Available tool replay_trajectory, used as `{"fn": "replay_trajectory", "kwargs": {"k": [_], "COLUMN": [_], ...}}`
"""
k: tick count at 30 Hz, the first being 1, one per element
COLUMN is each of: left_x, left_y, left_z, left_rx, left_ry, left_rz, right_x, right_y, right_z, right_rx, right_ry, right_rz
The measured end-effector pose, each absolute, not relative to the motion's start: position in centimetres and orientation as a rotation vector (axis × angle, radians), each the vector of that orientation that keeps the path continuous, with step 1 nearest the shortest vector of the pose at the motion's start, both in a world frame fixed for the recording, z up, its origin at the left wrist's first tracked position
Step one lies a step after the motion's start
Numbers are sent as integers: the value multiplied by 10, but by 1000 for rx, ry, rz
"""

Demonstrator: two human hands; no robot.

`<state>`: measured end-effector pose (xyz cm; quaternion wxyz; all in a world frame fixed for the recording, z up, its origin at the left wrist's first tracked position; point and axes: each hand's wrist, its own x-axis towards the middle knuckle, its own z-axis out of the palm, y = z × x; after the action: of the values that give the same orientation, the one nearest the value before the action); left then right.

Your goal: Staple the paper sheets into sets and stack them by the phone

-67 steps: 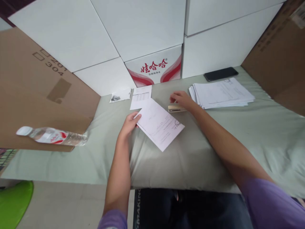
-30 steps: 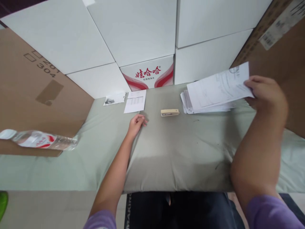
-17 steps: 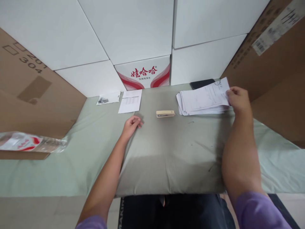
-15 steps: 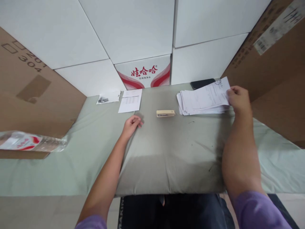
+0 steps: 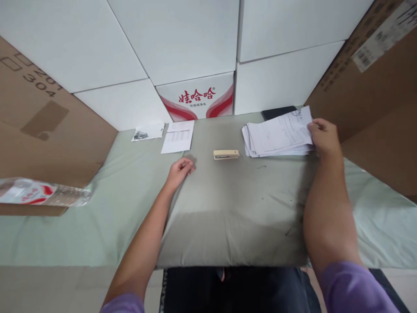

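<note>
A big grey-green cloth-covered desk [image 5: 234, 217] lies under both hands, and past the fingers stand white cardboard boxes [image 5: 182, 39], one small box with red writing [image 5: 195, 98] among them. The right hand [image 5: 324, 138] has its fingers [image 5: 313, 126] pinching the top white printed sheet [image 5: 286, 130] at the right edge of the white paper stack [image 5: 260, 145], with a black phone [image 5: 276, 112] just behind the stack. The left hand [image 5: 178, 170] rests on the desk with fingers curled loosely, holding nothing, a small beige stapler [image 5: 226, 154] lying near them to the right and a single white sheet [image 5: 178, 136] just beyond them.
</note>
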<state>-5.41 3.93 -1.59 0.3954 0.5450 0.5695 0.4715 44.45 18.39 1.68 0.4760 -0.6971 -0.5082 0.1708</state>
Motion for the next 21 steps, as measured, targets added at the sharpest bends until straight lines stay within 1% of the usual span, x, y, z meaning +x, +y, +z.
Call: {"fn": "replay_trajectory", "kwargs": {"k": [8,15,18,20,21], "left_x": [-54,-54,-54,-55,-55], "left_y": [38,38,39,39,40], "left_z": [-17,-16,-17,-18,-19], "left_rx": [1377,1392,1386,1392,1394], "left_ry": [1459,1464,1453,1455,1458], "left_rz": [1192,1184,1186,1183,1184], "right_x": [445,450,451,451,450], "right_y": [185,195,200,203,205], "right_z": [20,5,-4,-7,-6], "right_rx": [-1737,-1871,-2085,-2188,-2189], "right_ry": [-1267,-1427,-1482,-1431,-1423], "right_rz": [426,355,254,120,5]}}
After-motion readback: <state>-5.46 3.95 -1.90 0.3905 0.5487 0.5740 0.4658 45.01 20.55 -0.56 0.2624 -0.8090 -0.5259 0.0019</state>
